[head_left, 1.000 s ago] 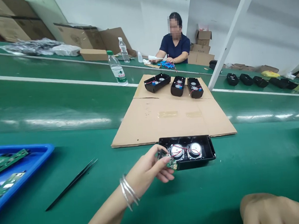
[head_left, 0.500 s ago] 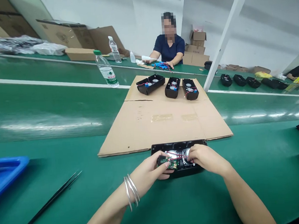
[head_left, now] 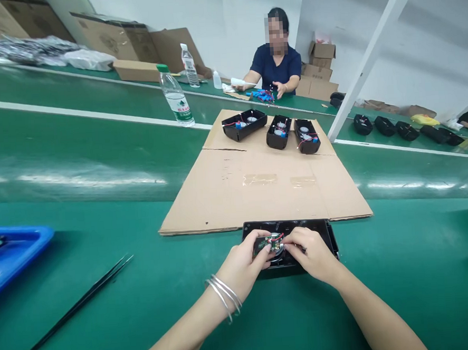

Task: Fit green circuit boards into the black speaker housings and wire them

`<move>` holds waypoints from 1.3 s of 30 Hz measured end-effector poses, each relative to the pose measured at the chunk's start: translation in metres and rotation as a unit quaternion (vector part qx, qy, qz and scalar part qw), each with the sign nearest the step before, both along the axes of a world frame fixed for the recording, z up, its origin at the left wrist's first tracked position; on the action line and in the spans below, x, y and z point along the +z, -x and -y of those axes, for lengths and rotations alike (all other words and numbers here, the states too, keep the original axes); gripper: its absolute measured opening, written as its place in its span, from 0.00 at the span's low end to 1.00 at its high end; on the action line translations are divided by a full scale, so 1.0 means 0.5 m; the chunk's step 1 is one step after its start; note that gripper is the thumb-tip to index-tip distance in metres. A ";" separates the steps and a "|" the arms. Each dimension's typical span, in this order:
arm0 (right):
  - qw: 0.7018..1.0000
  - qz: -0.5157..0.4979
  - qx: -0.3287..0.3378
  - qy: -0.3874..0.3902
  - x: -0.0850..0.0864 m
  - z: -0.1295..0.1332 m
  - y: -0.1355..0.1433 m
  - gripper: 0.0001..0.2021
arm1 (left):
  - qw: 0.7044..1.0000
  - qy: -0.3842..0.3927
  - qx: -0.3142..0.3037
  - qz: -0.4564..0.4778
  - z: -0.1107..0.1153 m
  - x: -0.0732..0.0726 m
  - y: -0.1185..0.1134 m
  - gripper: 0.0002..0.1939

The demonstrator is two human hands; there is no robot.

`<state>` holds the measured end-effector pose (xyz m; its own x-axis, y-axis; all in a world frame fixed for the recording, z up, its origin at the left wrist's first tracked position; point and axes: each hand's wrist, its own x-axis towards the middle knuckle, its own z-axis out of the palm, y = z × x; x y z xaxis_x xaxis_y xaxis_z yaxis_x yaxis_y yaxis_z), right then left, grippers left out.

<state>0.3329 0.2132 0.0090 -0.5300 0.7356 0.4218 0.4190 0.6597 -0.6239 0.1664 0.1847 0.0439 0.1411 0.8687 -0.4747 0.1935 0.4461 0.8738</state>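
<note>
Workbench, green, one: supporting everything listed below.

Cardboard sheet, one: lying flat beyond the hands, bearing three open black units at its far end.

Blue tray, one, partly in view: sitting at the left, well apart from the hands.

Black housing, one: resting open at the cardboard's near edge, a speaker partly showing inside, both hands screening much of it.

Tweezers, one pair: lying at left, touching neither hand.

Left hand: pinching the circuit board between thumb and fingers, over the housing.

Right hand: holding thumb and fingers nearly together at the board's right edge; what they are gripping, if anything, cannot be told.

Circuit board, green, one: being held above the speaker. Risk: dropping onto it, should the left pinch be loosening.

Red wires: running along the board's upper side. Risk: straining their joints, should either hand be pulling apart.
</note>
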 end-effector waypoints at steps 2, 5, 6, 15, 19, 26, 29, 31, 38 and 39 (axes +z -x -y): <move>1.000 0.007 -0.011 -0.025 -0.006 0.002 0.001 0.04 | 0.998 -0.041 -0.029 -0.042 0.000 -0.009 0.002 0.19; 0.995 0.016 -0.023 -0.093 -0.015 0.004 0.005 0.03 | 0.984 -0.108 -0.068 -0.124 0.001 -0.015 0.002 0.19; 0.993 0.023 -0.026 -0.114 -0.017 0.005 0.006 0.03 | 0.979 -0.119 -0.077 -0.148 0.002 -0.015 0.002 0.20; 0.969 0.098 -0.058 -0.219 -0.011 0.017 0.011 0.07 | 0.966 -0.127 -0.106 -0.201 0.006 0.006 -0.005 0.20; 0.957 0.108 -0.058 -0.263 -0.010 0.025 0.018 0.08 | 0.972 -0.144 -0.086 -0.167 0.006 -0.009 -0.010 0.20; 0.961 0.068 -0.076 -0.259 -0.013 0.031 0.020 0.06 | 0.984 -0.146 -0.066 -0.079 0.005 -0.021 -0.011 0.24; 0.977 0.044 -0.046 -0.204 -0.007 0.024 0.008 0.05 | 0.990 -0.116 -0.071 -0.023 0.001 -0.008 -0.002 0.22; 0.982 0.033 -0.038 -0.180 -0.004 0.021 0.003 0.05 | 0.987 -0.124 -0.091 -0.042 0.001 0.000 0.003 0.22; 0.959 0.064 -0.064 -0.269 -0.001 0.024 0.012 0.05 | 0.936 -0.189 -0.180 -0.238 0.010 0.018 -0.009 0.24; 0.958 0.062 -0.066 -0.272 -0.002 0.025 0.013 0.05 | 0.930 -0.185 -0.189 -0.254 0.011 0.019 -0.010 0.25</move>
